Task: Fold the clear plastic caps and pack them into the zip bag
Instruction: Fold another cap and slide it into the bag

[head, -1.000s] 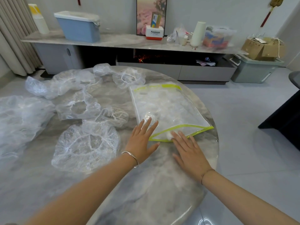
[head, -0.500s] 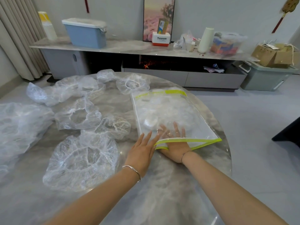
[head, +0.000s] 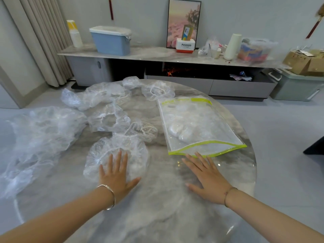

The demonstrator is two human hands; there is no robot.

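The nearest clear cap (head: pixel 136 155) is pressed under the left hand (head: pixel 117 176), fingers (head: pixel 119 160) straight and spread, by the tabletop's (head: pixel 157 216) near edge. The right hand (head: pixel 208 178), fingers splayed and empty, is laid just short of the zip bag's (head: pixel 198 120) open mouth, which faces that edge.

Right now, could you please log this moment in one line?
left hand: flat on nearest cap | right hand: flat on table, near zip bag mouth | zip bag: unsealed, folded caps inside | loose caps: on table
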